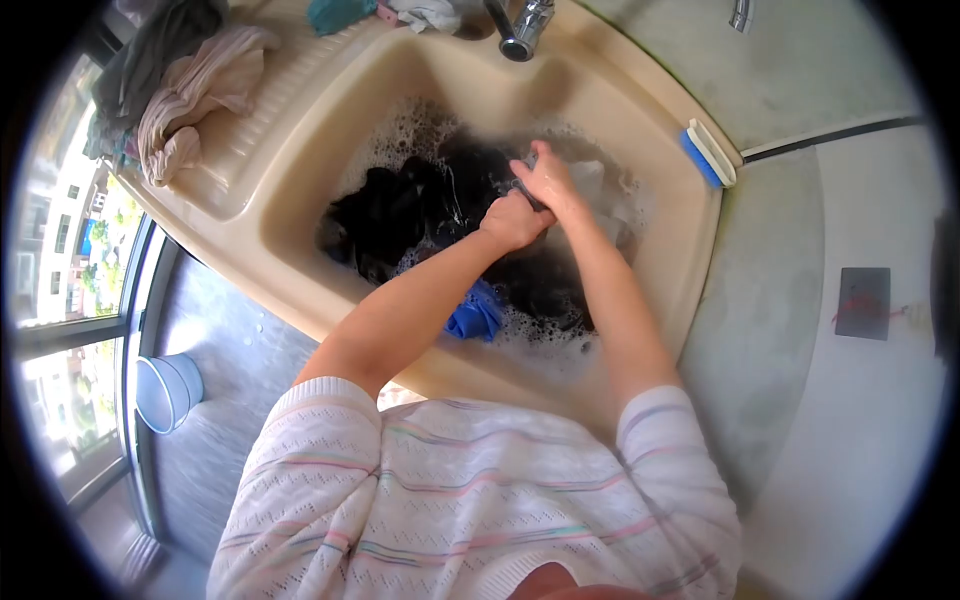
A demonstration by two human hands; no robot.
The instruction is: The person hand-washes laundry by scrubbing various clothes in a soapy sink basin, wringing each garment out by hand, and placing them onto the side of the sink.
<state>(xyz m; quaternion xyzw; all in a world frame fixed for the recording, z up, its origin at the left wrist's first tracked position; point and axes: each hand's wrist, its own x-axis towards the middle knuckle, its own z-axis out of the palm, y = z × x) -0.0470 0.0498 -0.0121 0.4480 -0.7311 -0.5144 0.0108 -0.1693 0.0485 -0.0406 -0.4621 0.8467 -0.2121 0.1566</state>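
Note:
A beige sink basin [300,170] holds dark soapy water with black clothes [385,215] and a blue cloth [474,312] in it. Over the basin's middle, my left hand [513,221] is closed on dark fabric, its fingers wrapped round it. Close against it on the right, my right hand [548,181] touches the same fabric, with thumb and fingers partly spread. How much of the fabric lies between the two hands is hidden. A whitish cloth [590,185] shows in the suds just right of my right hand.
A tap [520,38] hangs over the basin's far edge. Wet clothes [195,95] lie on the ribbed drainboard at the left. A blue-and-white brush [708,155] rests on the right rim. A light blue bucket [170,392] stands on the floor at the left.

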